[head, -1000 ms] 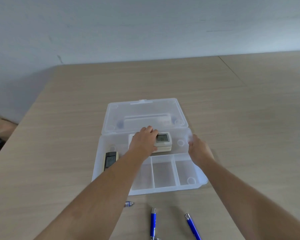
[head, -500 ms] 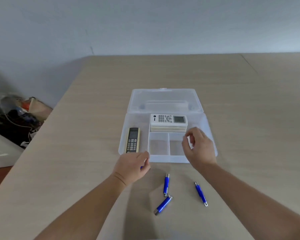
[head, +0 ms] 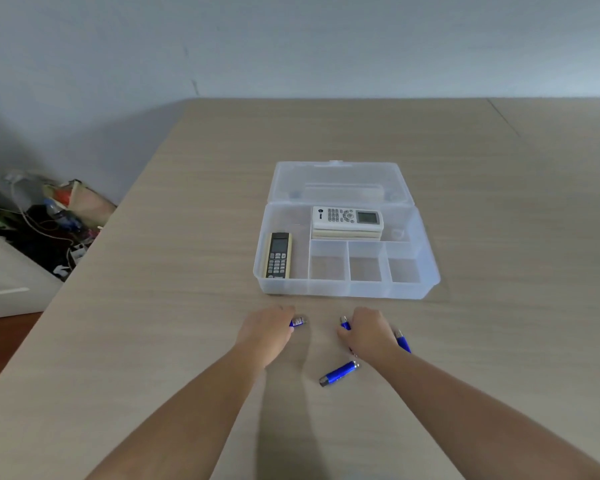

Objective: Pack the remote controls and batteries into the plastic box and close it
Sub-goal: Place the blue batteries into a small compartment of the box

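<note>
Nearest me, one blue battery (head: 338, 373) lies loose on the table (head: 187, 341), at about five o'clock from my hands and touched by neither. My left hand (head: 267, 332) is curled down on the table with a short battery (head: 298, 321) poking out at its fingertips; I judge the fingers are closing on it, but I cannot tell whether it is gripped. My right hand (head: 369, 336) sits palm-down over two more: one battery (head: 344, 323) shows at its ten o'clock edge, another (head: 402, 341) at its three o'clock edge. Its fingers are hidden underneath, so I cannot tell their state. Both hands working together suggests a plan to gather the batteries in one go.

Beyond, at twelve o'clock, the box (head: 347, 289) stands open, lid (head: 340, 181) laid back. Its three small front compartments are empty, likely for batteries. A dark remote (head: 278, 255) lies lengthwise in the left bay; white remotes (head: 347, 218) are stacked crosswise behind, leaving those compartments clear.
</note>
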`<action>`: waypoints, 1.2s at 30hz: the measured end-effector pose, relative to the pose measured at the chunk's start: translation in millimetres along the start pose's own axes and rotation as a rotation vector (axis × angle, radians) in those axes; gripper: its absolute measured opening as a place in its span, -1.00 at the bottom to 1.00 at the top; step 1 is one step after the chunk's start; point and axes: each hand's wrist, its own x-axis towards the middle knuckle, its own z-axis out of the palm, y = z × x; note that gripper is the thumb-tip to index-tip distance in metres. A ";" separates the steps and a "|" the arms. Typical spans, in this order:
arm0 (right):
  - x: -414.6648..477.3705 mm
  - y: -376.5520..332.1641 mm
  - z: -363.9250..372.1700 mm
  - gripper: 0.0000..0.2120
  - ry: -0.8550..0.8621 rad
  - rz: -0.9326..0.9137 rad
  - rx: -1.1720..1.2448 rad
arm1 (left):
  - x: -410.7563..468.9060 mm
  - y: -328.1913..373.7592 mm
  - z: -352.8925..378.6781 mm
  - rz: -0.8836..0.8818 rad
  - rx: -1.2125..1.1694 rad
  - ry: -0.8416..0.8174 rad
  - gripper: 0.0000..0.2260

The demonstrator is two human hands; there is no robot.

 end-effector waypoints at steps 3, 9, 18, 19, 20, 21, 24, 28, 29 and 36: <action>-0.8 -6.2 -5.7 -0.70 -0.002 -0.041 0.119 | -8.5 -3.2 -3.7 0.041 -0.139 0.041 -0.82; -5.7 -3.9 -53.3 -0.95 0.165 -0.138 0.553 | 1.5 7.6 -48.1 -0.007 -0.560 0.204 -0.86; 8.7 46.8 -142.5 -0.84 0.326 -0.221 0.643 | 53.2 88.7 -106.0 -0.041 -0.848 0.282 -0.79; 12.0 52.3 -147.1 -0.84 0.329 -0.228 0.629 | 57.4 95.1 -107.6 -0.041 -0.853 0.272 -0.75; 15.6 58.4 -151.3 -0.85 0.331 -0.233 0.604 | 61.8 101.8 -108.7 -0.047 -0.850 0.258 -0.72; 19.5 63.8 -154.1 -0.85 0.330 -0.235 0.574 | 66.0 107.3 -109.3 -0.059 -0.846 0.244 -0.71; 33.6 73.3 -155.5 -0.84 0.313 -0.239 0.451 | 77.5 116.5 -109.5 -0.082 -0.837 0.211 -0.72; 51.9 73.0 -152.4 -0.85 0.237 -0.248 0.089 | 90.8 119.0 -107.4 -0.094 -0.828 0.164 -0.73; 55.1 71.4 -150.7 -0.85 0.230 -0.254 0.005 | 92.7 117.7 -106.4 -0.096 -0.826 0.156 -0.73; 80.3 61.0 -142.6 -0.97 0.161 -0.270 -0.739 | 107.6 105.4 -98.8 -0.086 -0.840 0.126 -0.75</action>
